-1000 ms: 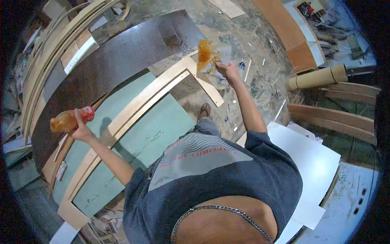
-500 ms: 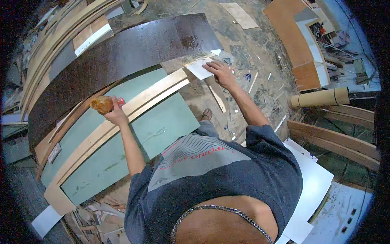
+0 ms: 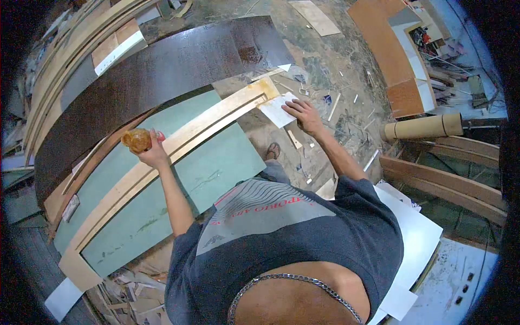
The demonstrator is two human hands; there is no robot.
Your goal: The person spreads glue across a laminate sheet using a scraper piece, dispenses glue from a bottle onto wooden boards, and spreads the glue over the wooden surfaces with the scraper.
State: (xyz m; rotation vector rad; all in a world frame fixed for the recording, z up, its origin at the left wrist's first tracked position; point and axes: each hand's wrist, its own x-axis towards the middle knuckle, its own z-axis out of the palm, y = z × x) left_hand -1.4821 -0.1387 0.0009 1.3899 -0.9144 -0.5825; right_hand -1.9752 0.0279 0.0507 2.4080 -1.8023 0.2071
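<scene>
My left hand is wrapped round a bottle with amber-brown contents and a bit of red on it, held above the pale wooden frame. In my right hand is a flat white card, its far edge at the frame's upper right corner. Amber glue is smeared on the wood at that corner. The frame lies over a green panel, beside a long dark brown board.
Curved wooden strips lie at the upper left. Brown panels and a cardboard roll are on the right. A white sheet lies beside my body. Scraps litter the floor.
The amber-smeared card turned over and came down onto the frame's corner, then moved toward me, with glue now showing on the wood. Over the last second, the bottle moved right, over the frame.
</scene>
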